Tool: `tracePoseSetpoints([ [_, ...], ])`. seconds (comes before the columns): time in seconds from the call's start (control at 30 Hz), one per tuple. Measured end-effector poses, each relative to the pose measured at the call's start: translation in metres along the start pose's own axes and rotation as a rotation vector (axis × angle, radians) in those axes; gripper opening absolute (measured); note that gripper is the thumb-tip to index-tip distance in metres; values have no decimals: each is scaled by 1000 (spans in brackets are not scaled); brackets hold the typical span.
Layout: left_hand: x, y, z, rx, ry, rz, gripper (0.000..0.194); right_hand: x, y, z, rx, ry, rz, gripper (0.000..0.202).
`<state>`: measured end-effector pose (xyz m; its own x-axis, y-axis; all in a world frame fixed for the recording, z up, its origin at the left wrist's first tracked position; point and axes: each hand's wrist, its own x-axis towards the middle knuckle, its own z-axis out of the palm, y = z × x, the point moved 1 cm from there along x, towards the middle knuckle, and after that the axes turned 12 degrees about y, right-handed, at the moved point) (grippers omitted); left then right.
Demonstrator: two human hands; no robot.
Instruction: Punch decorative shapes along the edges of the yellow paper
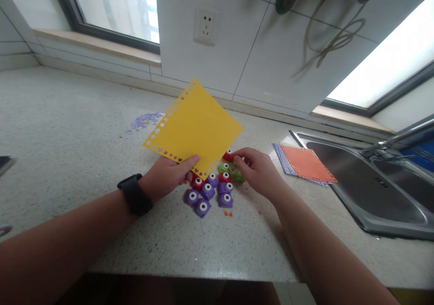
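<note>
A yellow sheet (203,129) with small shapes punched along two edges is pinched in my left hand (169,174), thumb on top near its lower edge. Beneath and beside the sheet's near corner lie several small craft punches: purple ones (203,207), red ones (224,177) and green ones (239,176). My right hand (254,167) has its thumb and forefinger closed at a red punch (228,155) at the back of the group; a green piece shows by its fingers. Small orange cut-outs (228,214) lie in front of the punches.
Purple paper bits (144,121) lie on the speckled counter (84,138) behind the sheet. An orange sheet (307,162) tops a stack at the right, overlapping the rim of a steel sink (359,196). A tiled wall with a socket (206,25) bounds the back.
</note>
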<state>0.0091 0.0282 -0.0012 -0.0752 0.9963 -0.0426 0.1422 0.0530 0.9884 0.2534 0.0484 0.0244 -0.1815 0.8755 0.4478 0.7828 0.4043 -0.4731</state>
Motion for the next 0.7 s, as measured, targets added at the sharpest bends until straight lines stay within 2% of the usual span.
tracePoseSetpoints([
  [0.23, 0, 0, 0, 23, 9, 13, 42, 2, 3, -4, 34, 101, 22, 19],
  [0.37, 0, 1, 1, 28, 9, 17, 43, 2, 2, -2, 62, 95, -18, 18],
  [0.57, -1, 1, 1, 8, 19, -7, 41, -1, -4, -4, 76, 59, -193, 16],
  [0.7, -2, 2, 1, 18, 23, 1, 43, 1, -1, -6, 57, 74, -172, 14],
])
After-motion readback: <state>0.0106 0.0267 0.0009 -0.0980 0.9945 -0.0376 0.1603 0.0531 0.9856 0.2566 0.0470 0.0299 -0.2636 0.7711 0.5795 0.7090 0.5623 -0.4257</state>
